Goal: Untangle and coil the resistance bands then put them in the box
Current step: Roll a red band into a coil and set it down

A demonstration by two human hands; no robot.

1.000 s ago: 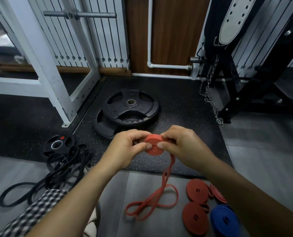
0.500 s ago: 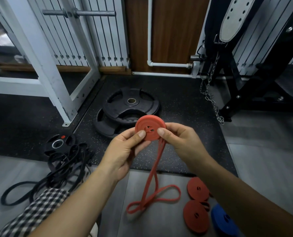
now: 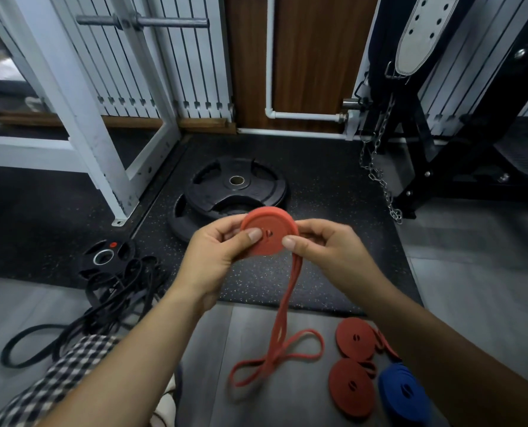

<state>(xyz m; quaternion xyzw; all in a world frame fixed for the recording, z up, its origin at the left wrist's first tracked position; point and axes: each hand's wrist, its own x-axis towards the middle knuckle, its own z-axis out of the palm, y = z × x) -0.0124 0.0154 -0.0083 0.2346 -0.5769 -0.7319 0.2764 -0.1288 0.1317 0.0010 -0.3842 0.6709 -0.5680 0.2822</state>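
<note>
Head: left hand (image 3: 215, 260), right hand (image 3: 328, 252) pinch red coil (image 3: 272, 220); fingers (image 3: 310, 225) likely behind.

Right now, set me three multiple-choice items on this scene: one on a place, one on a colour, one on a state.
1. Where does the tangle of black bands lie?
A. on the floor at the person's left
B. on the floor at the person's right
C. hung on the wall

2. What colour is the odd coil beside the red coils?
A. black
B. green
C. blue

3. How is the red band that the left hand and right hand pinch?
A. fully coiled
B. partly coiled, its tail trailing to the floor
C. not coiled at all

Key: 1 A, the tangle lies beyond the left arm; 2 C, it is plainly blue; 3 B, a flat roll sits between the thumbs while a loose loop lies below.
</note>
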